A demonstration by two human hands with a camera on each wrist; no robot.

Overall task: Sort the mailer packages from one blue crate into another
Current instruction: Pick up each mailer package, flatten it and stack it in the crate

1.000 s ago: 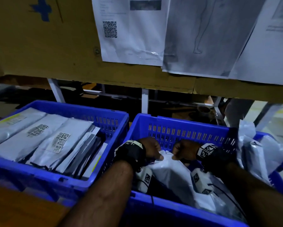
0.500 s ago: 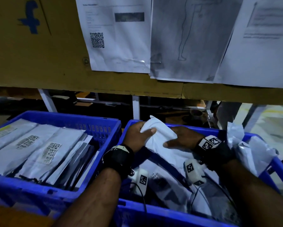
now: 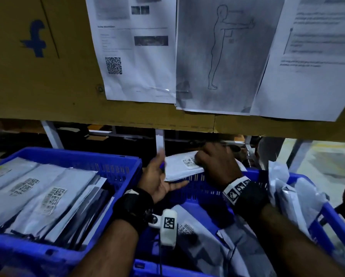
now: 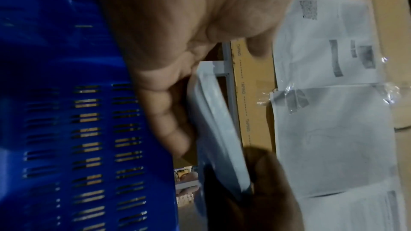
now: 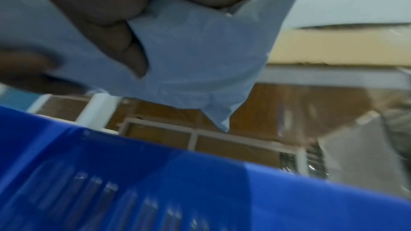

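1. Two crates side by side — left crate [image 3: 71, 156], right crate [image 3: 217, 188].
2. Mailers [image 3: 53, 192] lie stacked in the left crate.
3. Held mailer [image 3: 179, 166] above the right crate's far wall — between left hand [image 3: 159, 182] and right hand [image 3: 215, 164].
4. Papers [image 3: 217, 56] hang on cardboard [image 3: 37, 86] behind the crates.

The head view looks forward and down over the right blue crate [image 3: 197, 198] toward the papered cardboard wall [image 3: 47, 86]. Both wrist views sit close above that crate's far rim, sharing the held mailer [image 4: 220, 129] and wall.
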